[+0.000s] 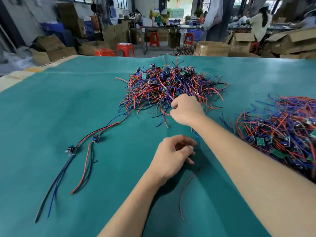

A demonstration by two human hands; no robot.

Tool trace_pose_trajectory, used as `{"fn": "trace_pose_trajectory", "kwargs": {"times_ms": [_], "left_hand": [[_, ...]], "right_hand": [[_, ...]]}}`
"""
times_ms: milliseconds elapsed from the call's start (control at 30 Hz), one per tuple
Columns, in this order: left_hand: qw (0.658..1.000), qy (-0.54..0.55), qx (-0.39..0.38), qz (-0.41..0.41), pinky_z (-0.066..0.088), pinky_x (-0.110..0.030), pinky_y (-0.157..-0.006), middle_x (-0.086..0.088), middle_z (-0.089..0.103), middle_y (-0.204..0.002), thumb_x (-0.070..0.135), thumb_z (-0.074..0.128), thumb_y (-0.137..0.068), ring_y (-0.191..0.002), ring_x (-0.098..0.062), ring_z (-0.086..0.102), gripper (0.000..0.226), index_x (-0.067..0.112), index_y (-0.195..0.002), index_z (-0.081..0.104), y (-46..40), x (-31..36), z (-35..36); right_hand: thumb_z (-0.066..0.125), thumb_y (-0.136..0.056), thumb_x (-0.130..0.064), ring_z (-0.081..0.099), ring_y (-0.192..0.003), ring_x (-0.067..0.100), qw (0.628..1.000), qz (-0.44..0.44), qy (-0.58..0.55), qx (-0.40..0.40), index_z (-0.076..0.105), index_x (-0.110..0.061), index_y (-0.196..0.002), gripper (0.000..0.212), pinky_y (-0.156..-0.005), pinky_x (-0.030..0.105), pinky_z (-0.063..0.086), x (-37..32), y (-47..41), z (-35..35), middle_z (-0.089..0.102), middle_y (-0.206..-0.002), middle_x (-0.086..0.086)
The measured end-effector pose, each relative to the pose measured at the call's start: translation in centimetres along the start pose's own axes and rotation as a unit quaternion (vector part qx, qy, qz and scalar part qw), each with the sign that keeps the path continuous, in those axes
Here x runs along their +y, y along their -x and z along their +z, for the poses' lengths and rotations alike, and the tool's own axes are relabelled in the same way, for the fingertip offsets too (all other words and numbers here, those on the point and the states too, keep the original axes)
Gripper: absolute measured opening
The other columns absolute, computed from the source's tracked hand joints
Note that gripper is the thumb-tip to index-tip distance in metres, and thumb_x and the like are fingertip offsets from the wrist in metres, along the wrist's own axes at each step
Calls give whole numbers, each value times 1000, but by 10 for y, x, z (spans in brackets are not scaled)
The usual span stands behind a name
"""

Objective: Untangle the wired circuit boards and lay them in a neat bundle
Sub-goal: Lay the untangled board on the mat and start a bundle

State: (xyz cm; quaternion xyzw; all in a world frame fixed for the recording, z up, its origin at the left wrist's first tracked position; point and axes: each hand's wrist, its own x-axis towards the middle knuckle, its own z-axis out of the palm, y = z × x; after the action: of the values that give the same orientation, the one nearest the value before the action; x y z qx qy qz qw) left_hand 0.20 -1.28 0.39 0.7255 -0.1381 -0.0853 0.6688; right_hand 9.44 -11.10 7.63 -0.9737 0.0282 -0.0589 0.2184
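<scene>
A tangled heap of red, blue and black wires with small circuit boards (171, 84) lies mid-table. My right hand (185, 111) is at the heap's near edge, fingers curled and pinching wires there. My left hand (172, 154) hovers closer to me, fingers loosely curled; a thin dark wire (186, 187) trails from under it toward me, and whether the hand holds it is unclear. On the left, two separated wired boards (95, 139) (71, 149) lie side by side with their wires stretched out.
A second large pile of wired boards (282, 134) sits at the right, beside my right forearm. The green mat (51, 100) covers the table. Beyond its far edge are red stools, cardboard boxes and people at benches.
</scene>
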Motion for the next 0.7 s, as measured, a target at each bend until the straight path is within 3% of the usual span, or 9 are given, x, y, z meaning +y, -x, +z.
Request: {"fn": "trace_pose_trajectory", "kwargs": {"times_ms": [67,133,267,300,367,433,533,600,700], "left_hand": [[999,36,13,-5,57,-29,-62,-8,66,-85,-7,55,-92,-72,-17,65,18,0,-100,70,0,1,-1],[995,91,27,-18,54,-25,-61,-13,63,-90,-7,53,-94,-74,-15,64,19,0,-105,67,-1,3,-3],[979,192,51,-48,55,-26,-62,-18,64,-96,-4,48,-97,-74,-20,64,22,-1,-115,61,-3,6,-6],[974,214,53,-54,56,-26,-62,-18,64,-97,-3,47,-99,-74,-21,64,22,-3,-117,59,-4,7,-6],[966,246,50,-60,56,-26,-63,-19,65,-97,3,45,-102,-74,-22,64,22,-5,-118,58,-6,8,-5],[963,259,43,-60,56,-25,-63,-15,67,-92,11,45,-104,-71,-18,66,23,-4,-114,61,-7,8,-6],[972,224,39,-56,53,-22,-61,-9,71,-82,16,49,-104,-65,-14,64,24,1,-107,66,-5,7,-6],[978,199,35,-53,53,-25,-64,-13,71,-83,13,51,-103,-65,-17,62,21,-1,-108,66,-4,6,-5],[976,206,48,-58,49,-29,-69,-14,70,-83,10,55,-100,-66,-18,62,16,-1,-106,64,-3,7,-7]], "right_hand": [[56,-77,-9,43,-81,35,999,-16,-18,27,56,-12,-60,17,-93,44,50,3,11,-10,55,-71,11],[57,-79,-11,43,-82,34,998,-23,-25,55,67,-13,-61,21,-93,45,52,9,24,-21,64,-68,9],[62,-79,-14,38,-65,32,994,-55,-18,89,57,-8,-56,24,-69,41,51,27,56,-31,45,-60,19],[64,-81,-17,43,-63,34,993,-68,-19,91,60,2,-77,20,-67,40,50,32,64,-31,52,-65,21],[66,-83,-23,58,-67,25,991,-93,-36,94,76,-7,-82,18,-65,32,47,41,86,-29,65,-71,12],[65,-82,-27,53,-61,19,985,-135,-56,88,78,-18,-77,17,-53,21,38,43,113,-22,61,-62,-1],[62,-79,-27,45,-51,12,981,-163,-76,68,77,-23,-71,17,-53,12,32,44,142,-12,52,-53,-13],[63,-77,-28,50,-52,5,981,-152,-107,58,77,-25,-69,16,-57,15,35,48,150,-11,62,-58,-19],[57,-69,-39,53,-53,16,977,-146,-155,19,74,-25,-63,23,-59,26,42,46,158,-13,66,-60,-3]]}}
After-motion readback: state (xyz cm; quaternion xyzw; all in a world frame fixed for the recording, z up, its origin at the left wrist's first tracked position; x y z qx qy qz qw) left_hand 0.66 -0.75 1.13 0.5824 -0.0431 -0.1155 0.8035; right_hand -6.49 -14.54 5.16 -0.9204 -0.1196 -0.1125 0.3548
